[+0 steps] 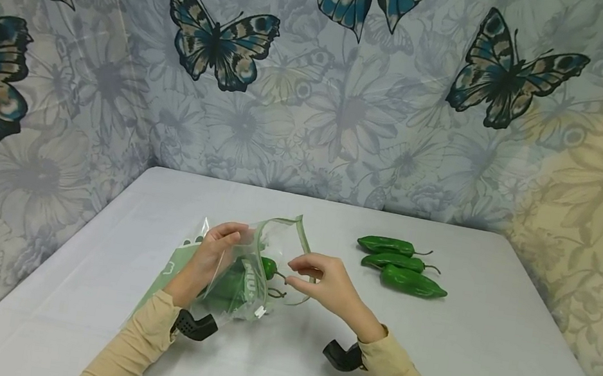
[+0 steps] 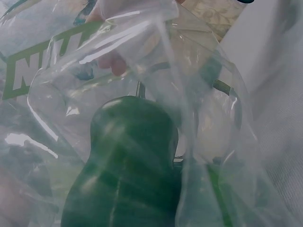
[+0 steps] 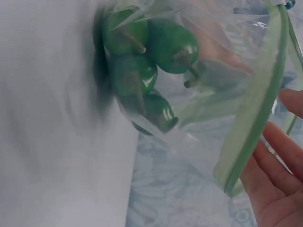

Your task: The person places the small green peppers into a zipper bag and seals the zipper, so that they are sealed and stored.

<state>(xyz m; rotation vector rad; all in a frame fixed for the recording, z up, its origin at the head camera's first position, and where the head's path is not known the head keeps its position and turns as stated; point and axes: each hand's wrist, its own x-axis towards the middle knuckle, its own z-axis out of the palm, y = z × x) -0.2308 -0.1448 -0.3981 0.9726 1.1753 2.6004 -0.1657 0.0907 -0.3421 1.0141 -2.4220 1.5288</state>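
Observation:
A clear zip bag with a green zip strip lies tilted on the table, its mouth spread toward the right. Several green peppers are inside it, stems facing the mouth. My left hand grips the bag's upper side. At the mouth is my right hand, its fingers bent loosely with a gap between thumb and fingertips and nothing visible between them. In the right wrist view, its fingers are close to the zip strip; contact is hard to tell. Through the plastic, the left wrist view shows a pepper up close.
Three green peppers lie side by side on the white table, right of the bag. A butterfly-patterned cloth hangs behind the table. Each wrist carries a black camera mount.

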